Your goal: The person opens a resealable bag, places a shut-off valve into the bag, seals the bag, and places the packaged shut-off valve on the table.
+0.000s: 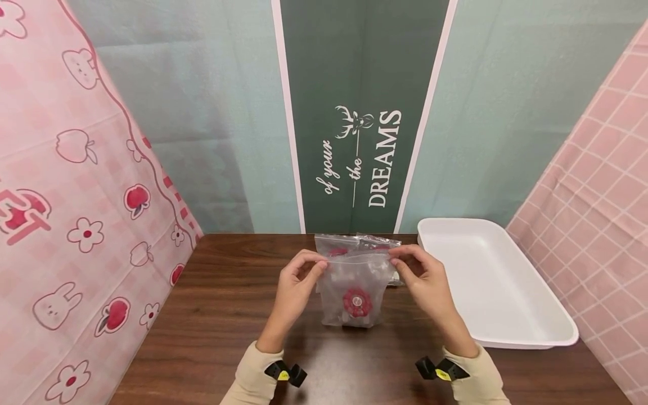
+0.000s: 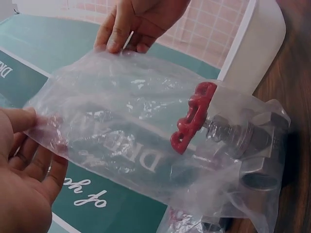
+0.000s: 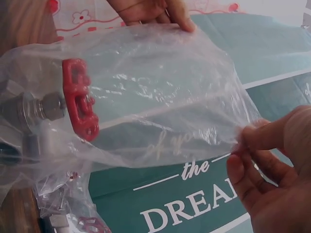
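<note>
A clear zip bag (image 1: 336, 281) stands upright on the table, its top edge stretched between both hands. Inside at the bottom sits a metal gate valve (image 2: 243, 138) with a red handwheel (image 1: 357, 302). My left hand (image 1: 297, 281) pinches the bag's top left corner between thumb and fingers. At the opposite top corner, my right hand (image 1: 424, 278) pinches the plastic the same way. The left wrist view shows the valve's threaded metal body through the plastic. Whether the zip is sealed cannot be told.
Behind the held bag lie more clear bags (image 1: 331, 242) with red handwheels in them. A white tray (image 1: 496, 281) stands on the right of the brown wooden table (image 1: 228, 315). Printed cloths hang at the back and both sides.
</note>
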`<state>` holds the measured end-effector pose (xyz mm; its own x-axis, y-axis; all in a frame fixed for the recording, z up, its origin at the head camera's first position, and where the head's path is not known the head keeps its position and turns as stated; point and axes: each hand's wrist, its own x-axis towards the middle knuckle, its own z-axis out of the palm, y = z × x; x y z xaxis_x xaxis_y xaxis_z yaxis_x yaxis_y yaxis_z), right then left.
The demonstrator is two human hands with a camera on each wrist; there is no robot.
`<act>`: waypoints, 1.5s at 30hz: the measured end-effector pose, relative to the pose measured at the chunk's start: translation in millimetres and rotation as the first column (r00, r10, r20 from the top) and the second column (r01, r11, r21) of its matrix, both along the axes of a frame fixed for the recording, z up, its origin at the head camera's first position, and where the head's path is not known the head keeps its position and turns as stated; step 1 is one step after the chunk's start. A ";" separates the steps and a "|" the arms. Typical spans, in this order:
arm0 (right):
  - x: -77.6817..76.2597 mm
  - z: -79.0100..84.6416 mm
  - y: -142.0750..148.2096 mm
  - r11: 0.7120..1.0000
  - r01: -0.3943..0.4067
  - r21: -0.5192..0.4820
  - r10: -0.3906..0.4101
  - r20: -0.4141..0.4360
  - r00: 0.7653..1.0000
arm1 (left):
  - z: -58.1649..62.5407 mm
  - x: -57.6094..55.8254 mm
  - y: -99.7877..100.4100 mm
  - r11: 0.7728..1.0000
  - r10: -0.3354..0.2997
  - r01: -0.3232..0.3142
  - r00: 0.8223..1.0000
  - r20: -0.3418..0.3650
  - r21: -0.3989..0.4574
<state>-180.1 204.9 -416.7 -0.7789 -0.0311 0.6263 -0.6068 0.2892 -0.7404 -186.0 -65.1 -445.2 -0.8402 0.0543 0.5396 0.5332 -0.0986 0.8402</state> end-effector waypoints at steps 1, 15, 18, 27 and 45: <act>-0.7 0.1 -1.7 1.000 0.010 0.013 -0.010 -0.014 1.000 | 0.0 -0.1 0.5 1.000 0.008 -0.008 1.000 0.012 0.003; -6.4 27.0 -48.8 0.931 0.100 0.352 0.020 -0.321 0.947 | 1.1 -1.8 6.2 0.998 0.051 -0.052 0.998 0.029 0.042; -8.0 31.1 -60.0 0.898 0.104 0.428 0.058 -0.350 0.935 | 1.4 -1.2 6.6 0.998 0.050 -0.052 0.998 0.035 0.037; -10.8 32.8 -74.3 0.819 0.125 0.560 0.064 -0.306 0.950 | 0.4 -0.5 7.0 0.998 0.037 -0.037 0.999 0.008 0.043; -12.7 34.7 -81.1 0.816 0.134 0.562 0.055 -0.306 0.950 | 1.6 -0.8 7.1 0.998 0.041 -0.040 0.999 -0.019 0.054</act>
<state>-192.8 123.8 -382.0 -0.5686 -0.4283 0.7023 -0.7457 0.6288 -0.2203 -186.8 -58.0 -443.6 -0.8302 -0.0092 0.5574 0.5543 -0.1206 0.8236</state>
